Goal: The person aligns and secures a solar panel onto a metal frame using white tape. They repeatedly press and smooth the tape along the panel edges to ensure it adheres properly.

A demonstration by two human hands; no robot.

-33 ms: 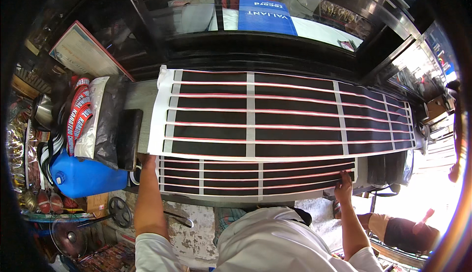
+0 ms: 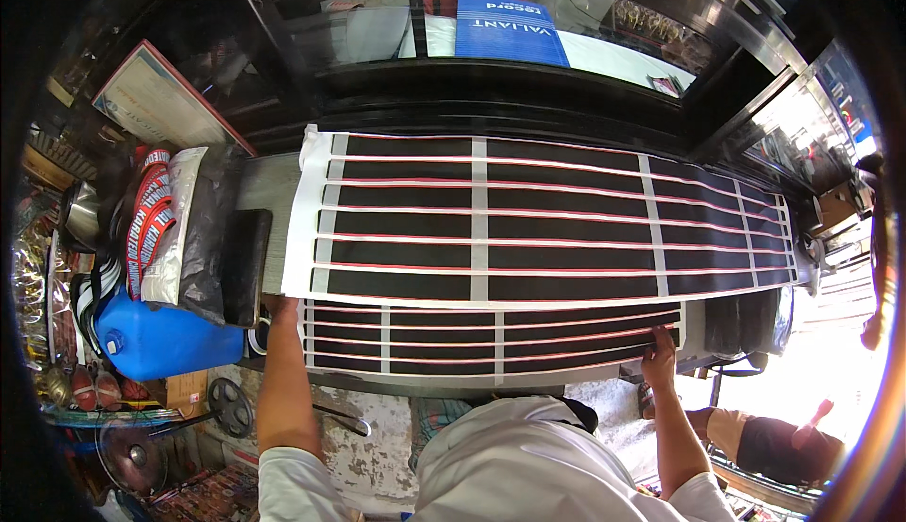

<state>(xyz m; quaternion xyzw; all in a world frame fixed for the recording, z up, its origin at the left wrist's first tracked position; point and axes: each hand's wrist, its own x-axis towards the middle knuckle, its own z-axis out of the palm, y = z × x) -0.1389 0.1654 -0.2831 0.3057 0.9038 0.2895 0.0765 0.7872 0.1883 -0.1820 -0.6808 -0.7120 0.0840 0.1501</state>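
Observation:
A long white sheet (image 2: pixel 304 239) printed with black panels, thin red-and-white stripes and grey cross bands lies across the table. Below its near edge shows a second, shorter sheet (image 2: pixel 444 322) with the same pattern, partly covered by the first. My left hand (image 2: pixel 276 310) is at the near left corner of the upper sheet; its fingers are mostly hidden there. At the right end of the shorter sheet, my right hand (image 2: pixel 660 352) has its fingers bent over the sheet, closed on its edge.
On the left are a blue jug (image 2: pixel 165 335), a plastic packet (image 2: pixel 179 229) with red lettered strips, and a dark flat case (image 2: pixel 248 272). A framed certificate (image 2: pixel 170 97) leans behind them. A glass cabinet with a blue book (image 2: pixel 510 36) stands beyond. Another person (image 2: pixel 783 446) is at lower right.

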